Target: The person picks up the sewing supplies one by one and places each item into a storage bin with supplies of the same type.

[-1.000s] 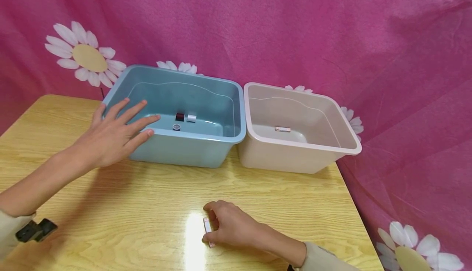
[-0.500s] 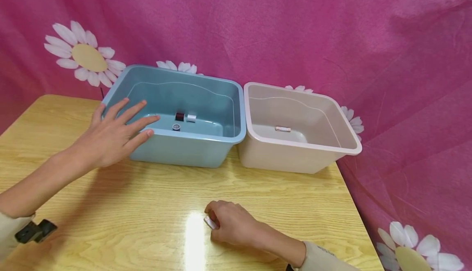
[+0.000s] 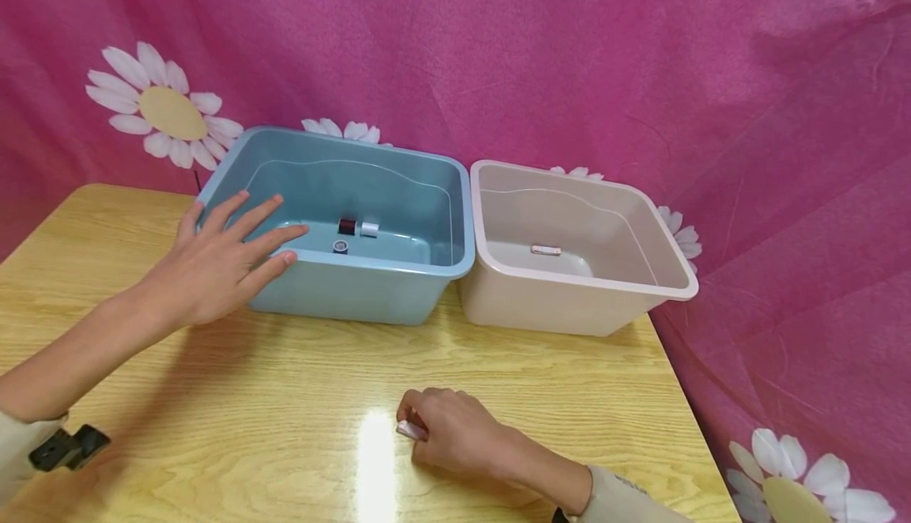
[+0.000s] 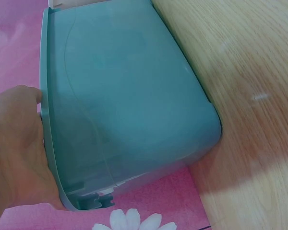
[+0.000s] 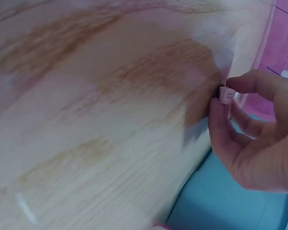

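Note:
My right hand [image 3: 455, 432] is low over the front of the table, its thumb and fingers pinching a narrow white and pink box [image 3: 412, 430]. In the right wrist view a small end of the box [image 5: 226, 95] with pink print shows between the fingertips; the rest is hidden. My left hand [image 3: 221, 262] has its fingers spread across the near left rim of the blue bin [image 3: 349, 289]. Inside that bin lie a dark maroon cylinder [image 3: 346, 226], a white one [image 3: 369, 229] and a grey one [image 3: 340, 246] with its round end up.
Right beside the blue bin stands a beige bin [image 3: 548, 305], holding a similar narrow box [image 3: 546, 250]. Both bins are on the wooden table [image 3: 285, 396], against a pink flowered cloth [image 3: 569, 56]. The table's right edge runs past the beige bin.
The narrow box, earlier lying lengthwise on the table between my right fingers, has turned crosswise and drawn back into their pinch. The left hand and the bins stay put.

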`<action>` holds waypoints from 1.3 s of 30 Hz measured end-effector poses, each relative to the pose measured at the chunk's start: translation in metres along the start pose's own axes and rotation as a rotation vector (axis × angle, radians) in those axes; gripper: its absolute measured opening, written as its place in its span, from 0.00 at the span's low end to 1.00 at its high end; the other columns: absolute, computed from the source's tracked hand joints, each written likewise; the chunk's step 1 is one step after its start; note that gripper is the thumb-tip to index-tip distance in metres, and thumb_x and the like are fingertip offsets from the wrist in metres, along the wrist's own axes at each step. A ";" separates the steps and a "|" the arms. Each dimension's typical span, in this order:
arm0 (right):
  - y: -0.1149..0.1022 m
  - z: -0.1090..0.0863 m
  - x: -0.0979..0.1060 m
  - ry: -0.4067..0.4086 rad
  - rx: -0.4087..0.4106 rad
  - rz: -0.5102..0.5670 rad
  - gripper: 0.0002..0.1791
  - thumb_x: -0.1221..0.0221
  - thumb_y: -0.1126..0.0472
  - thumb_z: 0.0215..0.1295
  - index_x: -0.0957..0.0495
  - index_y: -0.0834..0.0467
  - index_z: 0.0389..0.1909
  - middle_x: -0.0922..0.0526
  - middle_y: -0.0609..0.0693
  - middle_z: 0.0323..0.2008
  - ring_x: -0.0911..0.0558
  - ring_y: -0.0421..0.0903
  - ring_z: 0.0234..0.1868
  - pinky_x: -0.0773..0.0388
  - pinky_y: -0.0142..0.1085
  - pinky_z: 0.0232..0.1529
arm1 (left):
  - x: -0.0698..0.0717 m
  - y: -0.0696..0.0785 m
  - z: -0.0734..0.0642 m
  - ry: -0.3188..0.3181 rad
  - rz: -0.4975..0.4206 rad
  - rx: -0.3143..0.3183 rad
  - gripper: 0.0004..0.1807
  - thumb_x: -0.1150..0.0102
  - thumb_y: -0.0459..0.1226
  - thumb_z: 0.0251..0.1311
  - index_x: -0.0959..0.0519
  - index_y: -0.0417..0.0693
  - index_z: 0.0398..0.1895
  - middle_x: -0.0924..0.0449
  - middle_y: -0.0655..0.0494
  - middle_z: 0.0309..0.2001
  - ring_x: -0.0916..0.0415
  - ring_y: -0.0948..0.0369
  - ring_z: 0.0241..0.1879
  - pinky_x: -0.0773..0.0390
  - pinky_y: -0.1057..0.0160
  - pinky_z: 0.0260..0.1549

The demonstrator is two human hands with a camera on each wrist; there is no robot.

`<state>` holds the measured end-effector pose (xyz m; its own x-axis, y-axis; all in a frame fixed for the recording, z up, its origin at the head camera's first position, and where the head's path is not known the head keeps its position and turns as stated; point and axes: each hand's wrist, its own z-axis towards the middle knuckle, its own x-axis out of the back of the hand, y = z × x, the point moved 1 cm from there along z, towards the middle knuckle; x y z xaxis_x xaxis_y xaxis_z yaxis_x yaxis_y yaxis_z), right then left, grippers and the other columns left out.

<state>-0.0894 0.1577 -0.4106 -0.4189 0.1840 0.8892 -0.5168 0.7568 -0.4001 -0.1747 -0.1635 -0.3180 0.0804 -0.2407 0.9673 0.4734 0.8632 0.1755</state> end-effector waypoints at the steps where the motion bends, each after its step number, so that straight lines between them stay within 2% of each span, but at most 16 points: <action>1: 0.000 0.000 0.001 -0.001 -0.002 0.003 0.15 0.34 0.68 0.53 0.24 0.47 0.37 0.30 0.35 0.23 0.30 0.34 0.28 0.31 0.29 0.26 | 0.000 0.000 0.000 0.000 0.000 0.001 0.30 0.58 0.56 0.75 0.35 0.58 0.75 0.52 0.42 0.78 0.60 0.34 0.73 0.63 0.22 0.60; 10: 0.005 -0.001 0.014 0.008 -0.004 0.014 0.20 0.37 0.72 0.49 0.24 0.43 0.37 0.26 0.35 0.26 0.27 0.33 0.31 0.28 0.30 0.30 | -0.001 0.000 0.000 -0.009 0.001 0.008 0.30 0.59 0.56 0.75 0.36 0.58 0.75 0.53 0.42 0.78 0.61 0.34 0.74 0.63 0.23 0.60; 18: 0.009 -0.001 0.032 0.018 0.000 0.015 0.17 0.34 0.69 0.58 0.24 0.44 0.38 0.24 0.37 0.29 0.26 0.35 0.33 0.26 0.31 0.34 | -0.001 0.000 0.000 -0.008 0.001 0.007 0.30 0.59 0.57 0.75 0.35 0.58 0.75 0.52 0.42 0.78 0.61 0.34 0.74 0.63 0.22 0.60; 23: 0.012 -0.003 0.045 0.031 -0.002 0.045 0.19 0.33 0.71 0.55 0.25 0.45 0.39 0.24 0.38 0.30 0.26 0.38 0.30 0.27 0.34 0.34 | -0.001 0.000 0.000 0.000 -0.002 0.005 0.30 0.59 0.56 0.75 0.35 0.58 0.75 0.52 0.42 0.78 0.61 0.35 0.74 0.63 0.22 0.60; 31: 0.014 -0.011 0.068 0.068 -0.029 0.073 0.17 0.36 0.71 0.58 0.25 0.45 0.38 0.23 0.40 0.31 0.26 0.41 0.28 0.26 0.36 0.31 | -0.001 0.000 0.000 0.006 -0.004 0.003 0.30 0.58 0.56 0.75 0.35 0.58 0.75 0.52 0.41 0.77 0.61 0.34 0.74 0.63 0.22 0.60; 39: 0.018 -0.021 0.094 0.144 0.039 0.174 0.19 0.42 0.75 0.54 0.25 0.47 0.39 0.21 0.44 0.30 0.22 0.42 0.29 0.23 0.36 0.30 | -0.001 0.000 0.000 0.010 -0.005 -0.001 0.29 0.58 0.56 0.75 0.35 0.59 0.75 0.52 0.42 0.77 0.61 0.34 0.74 0.63 0.22 0.60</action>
<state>-0.1226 0.2021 -0.3294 -0.3948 0.3990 0.8276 -0.4761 0.6815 -0.5557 -0.1747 -0.1636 -0.3195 0.0869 -0.2496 0.9644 0.4749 0.8614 0.1801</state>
